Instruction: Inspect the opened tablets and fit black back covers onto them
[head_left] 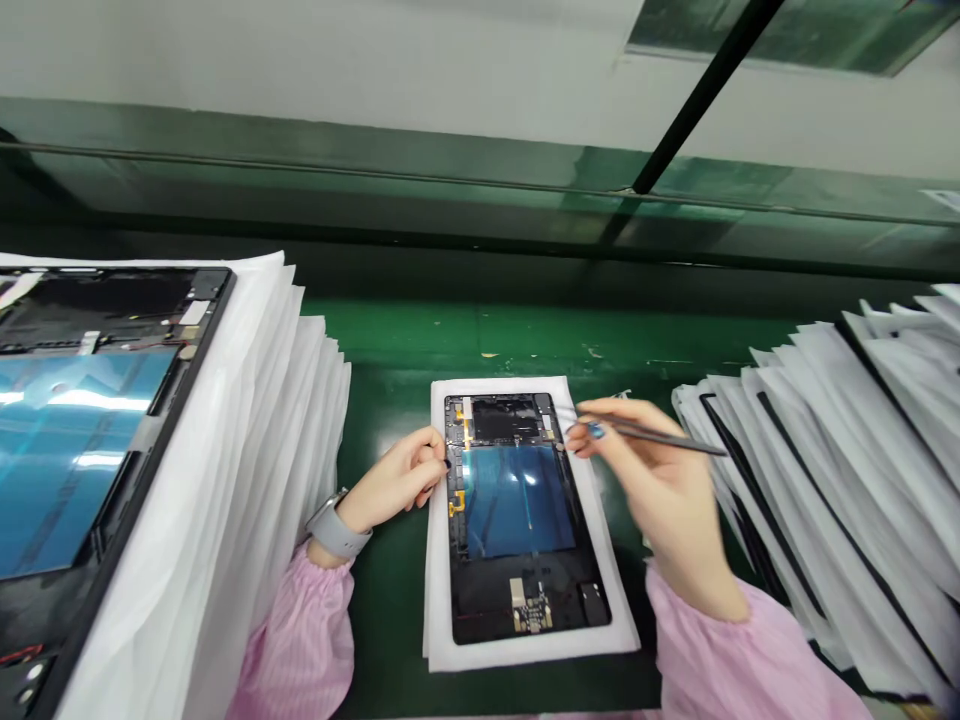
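An opened tablet [517, 500] lies on white foam sheets [622, 640] in front of me, its blue battery film, circuit boards and orange flex cables exposed. My left hand [401, 475], fingers curled, has its thumb and forefinger closed at the tablet's left edge. In my right hand [660, 480] is a pair of dark tweezers [667, 436], held like a pen. The tweezers' blurred tips point left, over the tablet's upper right edge. Whether anything is between the tips cannot be made out.
At the left rises a tall stack of white foam sheets [247, 450], with another opened tablet [82, 440] on top. A leaning pile of foam sheets with dark-edged panels [825, 500] fills the right. Everything rests on a green work surface [390, 580]; a dark bar crosses behind.
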